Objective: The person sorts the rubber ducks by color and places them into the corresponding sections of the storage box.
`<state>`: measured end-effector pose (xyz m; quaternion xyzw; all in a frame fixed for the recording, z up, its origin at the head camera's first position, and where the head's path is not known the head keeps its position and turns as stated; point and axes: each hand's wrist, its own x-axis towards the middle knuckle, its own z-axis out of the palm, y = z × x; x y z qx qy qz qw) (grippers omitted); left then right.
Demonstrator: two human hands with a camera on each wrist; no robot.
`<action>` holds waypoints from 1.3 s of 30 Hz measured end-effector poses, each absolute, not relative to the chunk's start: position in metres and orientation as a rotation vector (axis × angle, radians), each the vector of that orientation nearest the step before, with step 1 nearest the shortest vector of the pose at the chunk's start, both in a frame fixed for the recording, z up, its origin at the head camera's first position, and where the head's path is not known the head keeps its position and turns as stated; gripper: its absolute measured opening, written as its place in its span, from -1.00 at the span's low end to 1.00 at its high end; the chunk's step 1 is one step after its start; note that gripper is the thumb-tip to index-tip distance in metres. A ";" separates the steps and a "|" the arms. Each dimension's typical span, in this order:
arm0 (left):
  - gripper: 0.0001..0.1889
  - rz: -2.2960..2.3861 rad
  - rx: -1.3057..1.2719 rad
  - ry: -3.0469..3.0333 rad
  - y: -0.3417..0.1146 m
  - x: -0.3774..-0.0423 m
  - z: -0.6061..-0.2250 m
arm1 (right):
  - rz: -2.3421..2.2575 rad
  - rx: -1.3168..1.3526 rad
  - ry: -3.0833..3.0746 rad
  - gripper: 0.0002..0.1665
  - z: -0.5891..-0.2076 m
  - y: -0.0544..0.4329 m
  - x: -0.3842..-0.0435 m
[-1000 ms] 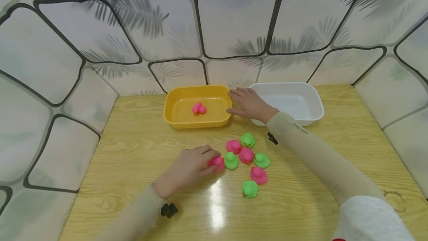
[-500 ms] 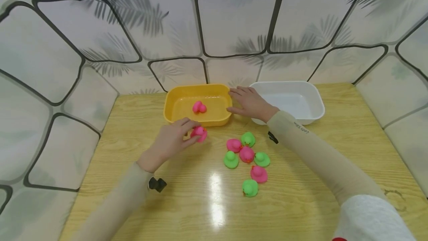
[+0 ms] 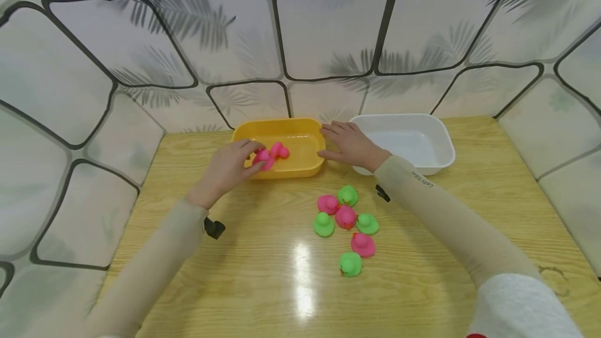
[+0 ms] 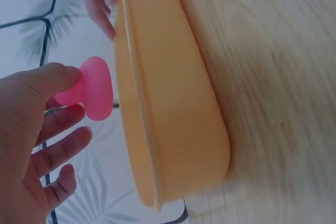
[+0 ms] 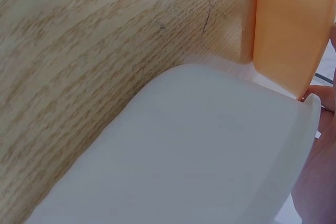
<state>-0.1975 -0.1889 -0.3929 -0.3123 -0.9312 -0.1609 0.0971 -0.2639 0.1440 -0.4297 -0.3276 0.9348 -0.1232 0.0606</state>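
My left hand (image 3: 227, 168) pinches a pink rubber duck (image 3: 264, 160) between thumb and fingers, over the left part of the yellow tub (image 3: 302, 145). In the left wrist view the duck (image 4: 98, 88) hangs just above the tub's rim, its flat base toward the tub. More pink, one small duck or two, lies on the tub floor beside it. My right hand (image 3: 349, 146) has its fingers straight, fingertips at the yellow tub's right rim, and the palm lies over the left edge of the white tub (image 3: 413, 142).
Several green and pink ducks lie grouped on the wooden table (image 3: 225, 286) in front of the tubs, among them a green duck (image 3: 350, 264) nearest me and a pink duck (image 3: 363, 244). A patterned backdrop (image 3: 328, 30) stands close behind the tubs.
My left hand has taken the leftmost pink duck from the group and carried it up and left, over the yellow tub. My right hand has stayed in place.
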 end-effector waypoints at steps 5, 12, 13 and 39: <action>-0.65 -0.448 -0.893 -2.773 -0.196 -0.215 -0.391 | -0.366 -0.996 2.831 -0.10 -0.432 0.144 -0.265; -0.63 -0.338 -0.758 -2.919 -0.199 -0.236 -0.389 | -0.352 -0.993 2.839 -0.11 -0.432 0.145 -0.265; -0.62 -0.329 -0.743 -2.940 -0.200 -0.238 -0.390 | -0.346 -0.991 2.840 -0.11 -0.431 0.145 -0.265; -0.67 -0.355 -0.660 -3.011 -0.210 -0.250 -0.402 | -0.345 -0.994 2.839 -0.10 -0.431 0.143 -0.264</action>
